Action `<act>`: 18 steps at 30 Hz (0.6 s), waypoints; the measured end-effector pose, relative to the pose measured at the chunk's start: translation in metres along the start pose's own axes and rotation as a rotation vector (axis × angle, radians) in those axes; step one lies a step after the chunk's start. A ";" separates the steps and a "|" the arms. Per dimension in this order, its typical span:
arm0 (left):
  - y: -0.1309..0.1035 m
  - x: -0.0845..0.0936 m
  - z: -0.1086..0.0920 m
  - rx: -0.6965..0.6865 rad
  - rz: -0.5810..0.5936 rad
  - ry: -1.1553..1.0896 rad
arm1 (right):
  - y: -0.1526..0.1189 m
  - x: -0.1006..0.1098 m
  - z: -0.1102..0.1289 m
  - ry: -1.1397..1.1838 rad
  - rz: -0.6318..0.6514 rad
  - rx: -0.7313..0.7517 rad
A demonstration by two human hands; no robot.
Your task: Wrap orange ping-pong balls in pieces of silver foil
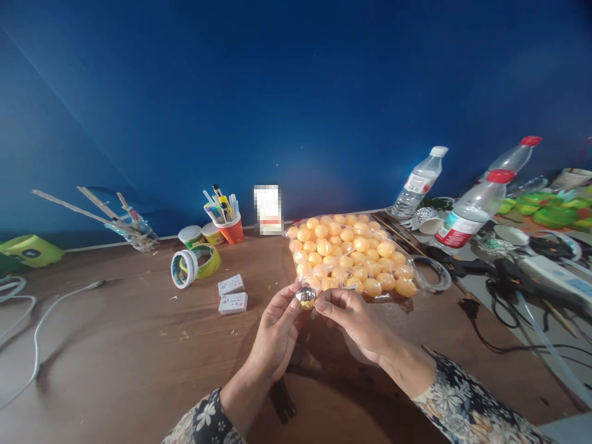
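A small shiny metallic ball [306, 297], silver above and golden below, is held up over the table between my two hands. My left hand [277, 327] pinches it from the left with thumb and fingertips. From the other side, the thumb and forefinger of my right hand [354, 317] close on its right edge. Just behind the ball lies a clear plastic bag of orange balls [346, 256]. A dark flat strip [282, 399] rests on the table under my left wrist; its kind I cannot make out.
Two small stacks of cards [232, 302], tape rolls [184, 269] and a red cup of pens [230, 228] stand to the left. A white cable [39, 333] runs at far left. On the right are plastic bottles [476, 213], a glue gun [467, 266] and black cords [490, 345].
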State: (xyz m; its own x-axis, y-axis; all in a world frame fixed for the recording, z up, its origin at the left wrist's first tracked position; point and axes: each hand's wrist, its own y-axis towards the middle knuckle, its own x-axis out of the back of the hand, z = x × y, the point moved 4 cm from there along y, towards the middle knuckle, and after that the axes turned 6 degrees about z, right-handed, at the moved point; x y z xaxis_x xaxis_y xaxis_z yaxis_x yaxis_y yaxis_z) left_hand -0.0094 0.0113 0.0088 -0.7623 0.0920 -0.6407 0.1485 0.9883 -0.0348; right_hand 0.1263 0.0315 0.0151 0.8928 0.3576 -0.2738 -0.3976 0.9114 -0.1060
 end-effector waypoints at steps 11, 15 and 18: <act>0.000 0.001 0.001 -0.009 -0.016 0.032 | -0.001 0.001 -0.001 -0.006 -0.017 -0.018; 0.000 0.002 0.002 -0.012 -0.005 0.042 | -0.001 0.001 -0.002 -0.006 -0.019 -0.029; 0.000 0.002 0.002 -0.021 -0.005 0.055 | -0.001 0.000 -0.002 -0.003 -0.015 -0.015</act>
State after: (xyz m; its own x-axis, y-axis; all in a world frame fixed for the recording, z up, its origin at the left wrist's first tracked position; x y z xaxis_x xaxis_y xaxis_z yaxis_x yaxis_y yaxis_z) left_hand -0.0098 0.0113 0.0056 -0.7964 0.0933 -0.5975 0.1322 0.9910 -0.0215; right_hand 0.1263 0.0303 0.0128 0.8993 0.3447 -0.2690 -0.3874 0.9135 -0.1243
